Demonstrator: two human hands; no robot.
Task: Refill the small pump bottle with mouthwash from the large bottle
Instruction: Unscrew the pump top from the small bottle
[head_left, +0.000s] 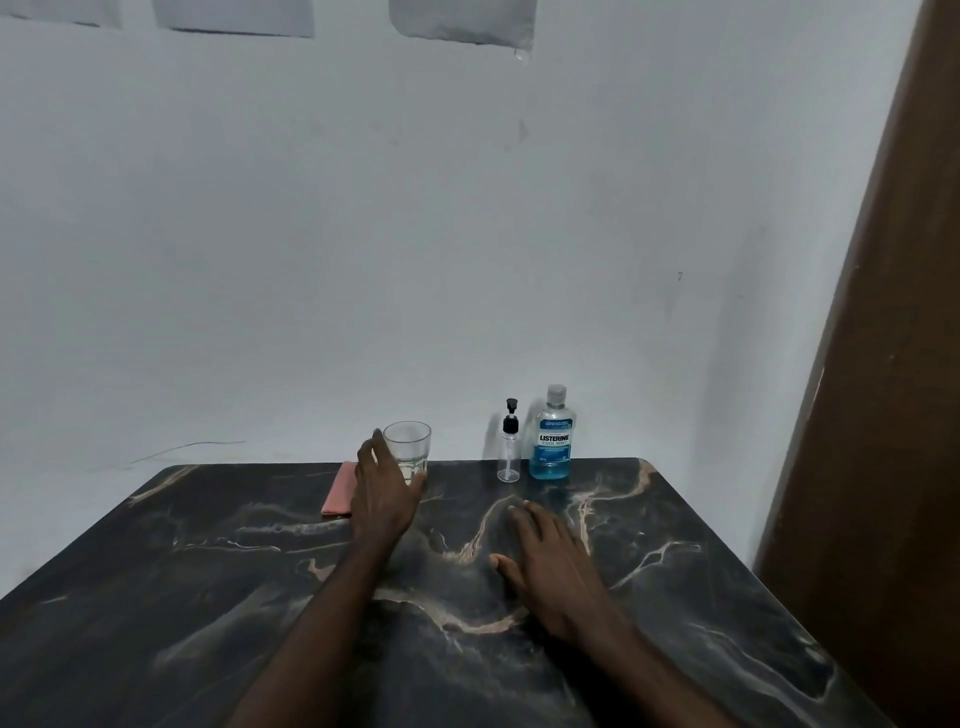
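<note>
A large mouthwash bottle (554, 441) with blue liquid, a blue label and a clear cap stands upright at the table's far edge. Just left of it stands the small clear pump bottle (509, 452) with a black pump head; it looks empty. My left hand (382, 493) reaches to a clear drinking glass (409, 449) further left, fingers spread along its left side and touching it. Whether the hand grips the glass I cannot tell. My right hand (545, 561) lies flat and open on the table, nearer to me than the bottles, holding nothing.
The dark marble-patterned table (208, 597) stands against a pale wall. A folded pink cloth (337, 491) lies left of the glass, partly behind my left hand. A brown wooden panel (883, 415) rises at the right.
</note>
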